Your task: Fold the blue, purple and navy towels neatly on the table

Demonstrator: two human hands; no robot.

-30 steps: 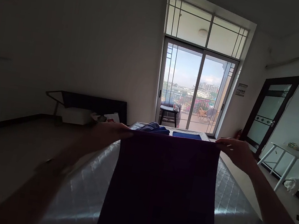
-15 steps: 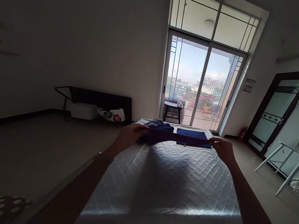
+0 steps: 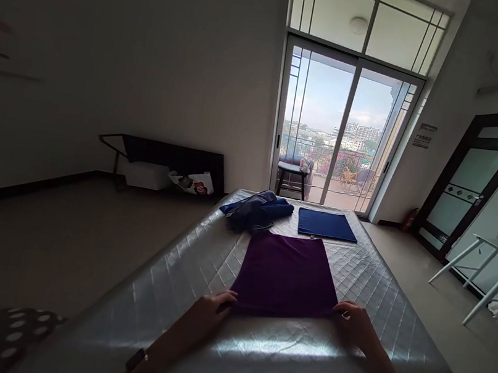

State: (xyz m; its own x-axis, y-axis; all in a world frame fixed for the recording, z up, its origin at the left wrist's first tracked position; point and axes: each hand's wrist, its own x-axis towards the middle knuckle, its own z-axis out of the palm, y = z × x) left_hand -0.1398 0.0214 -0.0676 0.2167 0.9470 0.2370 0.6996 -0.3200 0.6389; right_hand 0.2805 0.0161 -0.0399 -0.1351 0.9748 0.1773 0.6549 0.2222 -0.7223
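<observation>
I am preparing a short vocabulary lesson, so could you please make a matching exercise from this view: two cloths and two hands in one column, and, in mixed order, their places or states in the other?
Column one
1. Purple cloth
2. Flat blue cloth
3. Left hand
4. Right hand

Column two
A. At the near right corner of the purple cloth
B. Farther away, to the right of the crumpled blue pile
C. Spread out, pinched at its near corners
D. At the near left corner of the purple cloth

Right pairs: 1-C, 2-B, 3-D, 4-A
</observation>
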